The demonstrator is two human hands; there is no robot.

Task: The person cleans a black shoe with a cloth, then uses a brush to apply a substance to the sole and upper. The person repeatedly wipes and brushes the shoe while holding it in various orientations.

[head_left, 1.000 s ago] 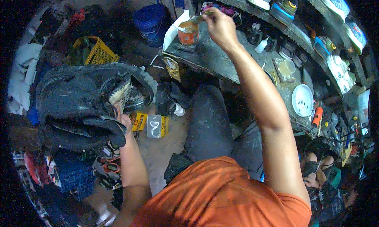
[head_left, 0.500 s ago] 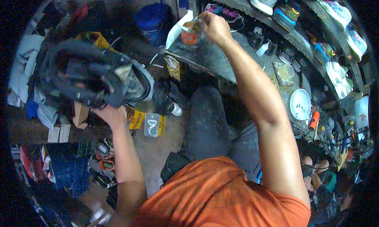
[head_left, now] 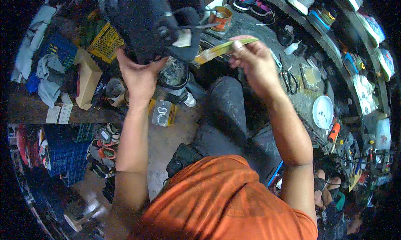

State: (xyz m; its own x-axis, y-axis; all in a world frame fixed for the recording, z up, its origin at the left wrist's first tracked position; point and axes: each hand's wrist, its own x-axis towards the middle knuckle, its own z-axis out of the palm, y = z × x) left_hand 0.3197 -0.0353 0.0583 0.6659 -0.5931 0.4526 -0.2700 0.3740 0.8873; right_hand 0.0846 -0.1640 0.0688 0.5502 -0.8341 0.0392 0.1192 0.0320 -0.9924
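A black fabric bag with straps [head_left: 138,27] fills the upper middle of the view, slightly blurred. My left hand [head_left: 140,75] grips its lower edge, thumb and fingers spread apart along the fabric; some fingertips are hidden behind it. Between the fingers and thumb of my right hand [head_left: 257,62] is a flat, yellow-green glue brush [head_left: 217,51]. Its yellowish tip points left, close to the bag. Behind the brush an orange tin can [head_left: 221,18] stands on the dark workbench [head_left: 267,35].
Scissors [head_left: 288,79], a white bottle [head_left: 292,47] and a white plate [head_left: 323,112] lie on the bench at right. Shoes [head_left: 321,18] line the shelves above. On the left are a yellow crate [head_left: 106,41] and a cardboard box [head_left: 88,79]. A clear package [head_left: 162,114] lies below my left hand.
My right hand has come away from the orange can, nearer to me, bringing the brush. My left hand has moved the bag up and to the right.
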